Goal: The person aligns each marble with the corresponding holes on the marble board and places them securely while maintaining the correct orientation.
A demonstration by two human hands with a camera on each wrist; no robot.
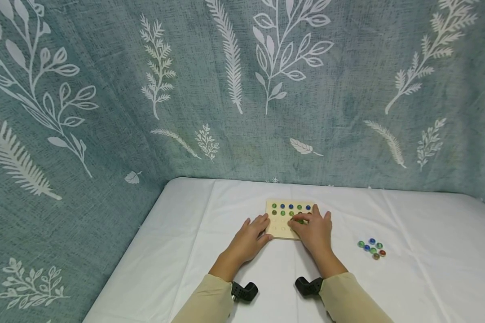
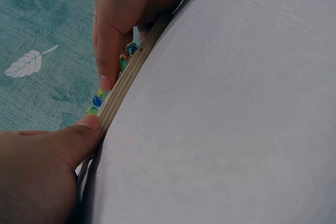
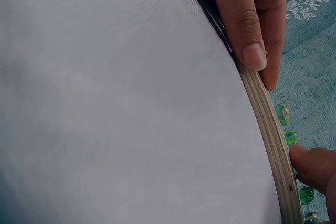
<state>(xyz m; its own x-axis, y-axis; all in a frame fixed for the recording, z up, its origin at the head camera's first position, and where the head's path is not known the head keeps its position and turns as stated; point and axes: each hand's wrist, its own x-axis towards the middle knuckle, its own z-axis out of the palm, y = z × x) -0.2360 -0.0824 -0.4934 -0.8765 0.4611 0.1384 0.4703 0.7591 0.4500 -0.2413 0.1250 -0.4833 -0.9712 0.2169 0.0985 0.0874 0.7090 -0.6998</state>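
A pale wooden board [image 1: 280, 232] with rows of shallow round hollows lies on the white cloth. Glass marbles [image 1: 291, 207] in blue, green and brown fill its two far rows. My left hand [image 1: 248, 237] rests at the board's left side, fingers on the edge and thumb at the near corner. Over the right half, my right hand [image 1: 316, 231] has thumb and index finger pinched together at the third row, on a marble mostly hidden by the fingertips. A green marble [image 1: 301, 222] shows beneath that hand. In the left wrist view, the right index fingertip comes down beside a yellow-green marble [image 2: 102, 93].
A loose group of marbles [image 1: 373, 250], blue, green, red and brown, lies on the white cloth [image 1: 428, 269] right of the board. Behind the table hangs a blue-green leaf-patterned curtain [image 1: 339, 134]. Black wrist devices [image 1: 244, 292] sit at both sleeves.
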